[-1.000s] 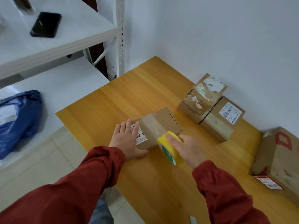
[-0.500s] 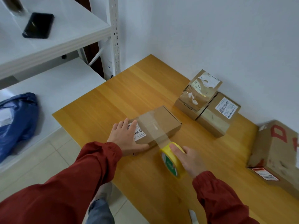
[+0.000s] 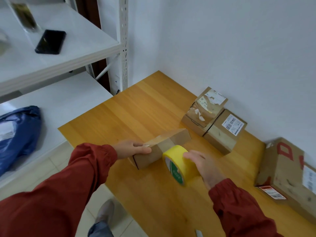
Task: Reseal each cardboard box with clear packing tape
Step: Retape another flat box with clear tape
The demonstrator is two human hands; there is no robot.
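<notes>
Plainly, left hand [image 3: 130,148] grips cardboard box [image 3: 147,159], right hand [image 3: 206,167] clasps round yellow tape roll [image 3: 181,159]

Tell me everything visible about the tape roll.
The tape roll is yellow round its rim, with a green-and-white side face. It is held on edge, gripped by the right hand, at the near side of the small box. A clear strip runs from it up over that box.

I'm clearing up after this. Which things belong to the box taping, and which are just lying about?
Job: small box in left hand; yellow tape roll in right hand; torn-label box; barcode-label box; red-lettered box.
Lying about: black phone; blue bag.
</notes>
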